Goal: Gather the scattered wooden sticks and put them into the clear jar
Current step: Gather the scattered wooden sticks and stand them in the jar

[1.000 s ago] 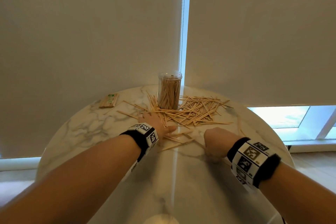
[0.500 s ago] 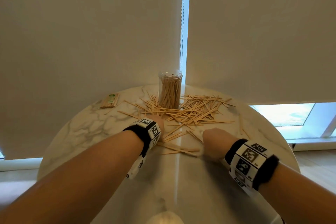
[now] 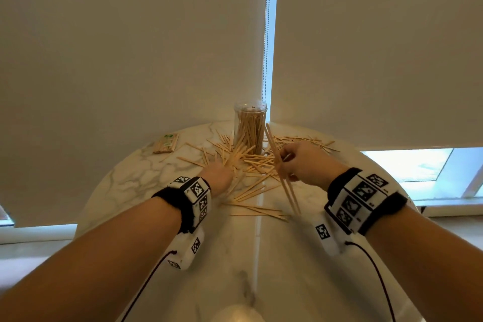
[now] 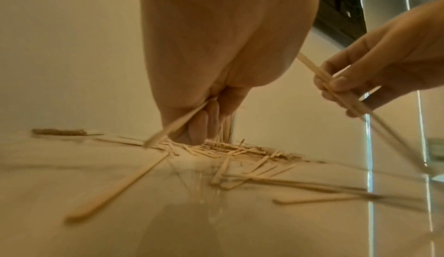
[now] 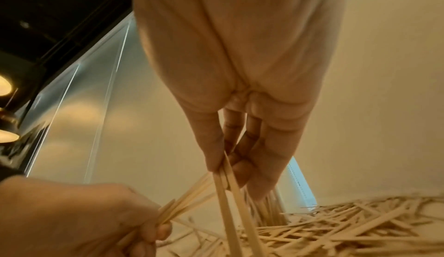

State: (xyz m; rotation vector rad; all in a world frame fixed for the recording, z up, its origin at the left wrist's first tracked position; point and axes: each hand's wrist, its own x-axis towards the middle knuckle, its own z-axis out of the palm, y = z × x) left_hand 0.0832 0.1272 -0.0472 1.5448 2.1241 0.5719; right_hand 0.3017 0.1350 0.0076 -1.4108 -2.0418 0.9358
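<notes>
The clear jar (image 3: 250,128), partly filled with upright sticks, stands at the far edge of the round marble table (image 3: 136,178). Loose wooden sticks (image 3: 257,162) lie scattered in front of it and to both sides. My right hand (image 3: 294,162) is lifted just right of the jar and pinches a few long sticks (image 3: 283,180) that slant down toward me; in the right wrist view thumb and fingers (image 5: 261,154) clamp them. My left hand (image 3: 220,171) sits low in the pile, left of the jar's base. In the right wrist view that left hand (image 5: 153,228) grips a small bundle of sticks (image 5: 187,202).
A flat wrapped pack of sticks (image 3: 166,143) lies at the table's back left. Pale roller blinds (image 3: 130,47) hang directly behind the jar, with a bright window gap (image 3: 270,34) between them. A few stray sticks (image 3: 258,210) lie nearer to me, mid-table.
My right hand has risen off the table with a few sticks and moved forward toward the jar. My left hand has pushed forward into the pile.
</notes>
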